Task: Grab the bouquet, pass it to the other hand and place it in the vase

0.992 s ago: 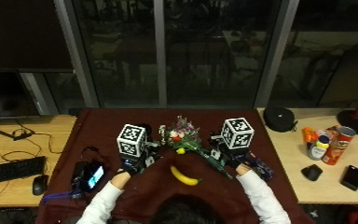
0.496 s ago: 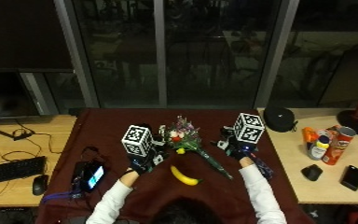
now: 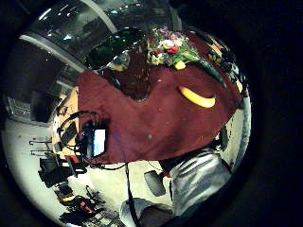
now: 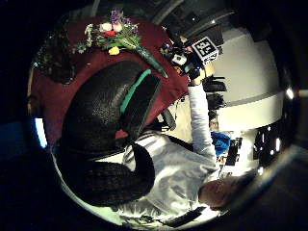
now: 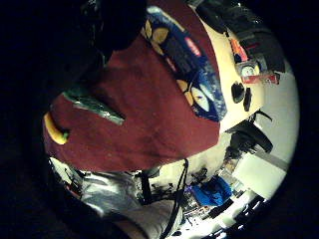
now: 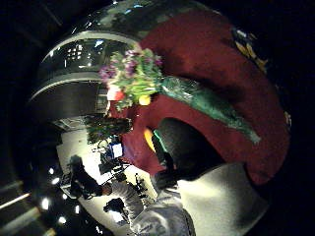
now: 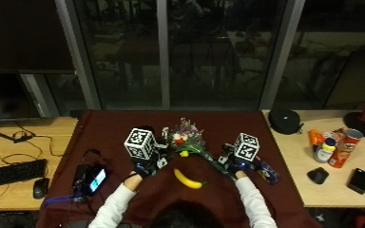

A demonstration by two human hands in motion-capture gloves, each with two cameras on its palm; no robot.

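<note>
On the worktop (image 7: 106,128), covered by a dark red cloth (image 7: 233,126), a phone (image 7: 96,179) is seen at the left edge. The left hand (image 7: 143,167) is held above the cloth beside the bouquet (image 7: 192,147); its fingers cannot be made out. The bouquet lies flat between the hands, blooms pointing away from the person, and a banana (image 7: 188,179) lies just in front. The right hand (image 7: 234,164) is placed at the wrapped stem end; whether it grips cannot be told. The green wrapping (image 6: 206,101) is shown lying on the cloth only in the right thumb side view. The vase (image 3: 124,64) is seen beside the blooms in the left little finger side view.
</note>
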